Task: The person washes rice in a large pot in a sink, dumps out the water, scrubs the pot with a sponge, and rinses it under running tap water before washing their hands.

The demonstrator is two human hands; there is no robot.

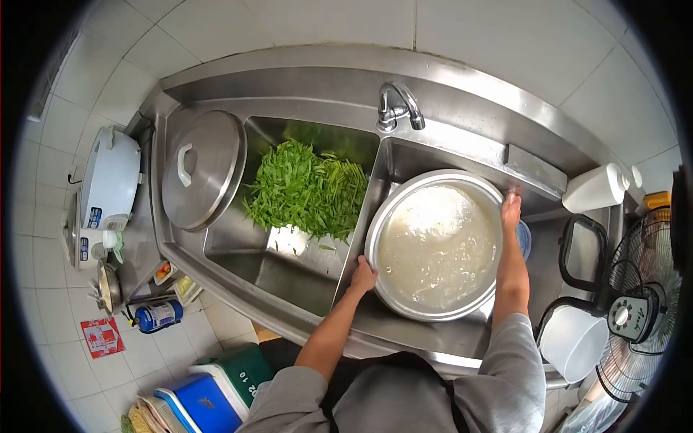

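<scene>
A large round metal pot full of cloudy whitish water sits in the right basin of the steel sink. My left hand grips its rim at the lower left, with the fingers closed on the edge. On the opposite side my right hand holds the rim at the upper right; its fingers are partly hidden behind the pot. Chopped green leaves lie heaped in the left basin. A chrome faucet stands behind the basins, above and left of the pot.
A metal lid lies left of the leaves. At the right are a white bottle, a white container and a fan. White cookers stand at the far left; coolers are on the floor below.
</scene>
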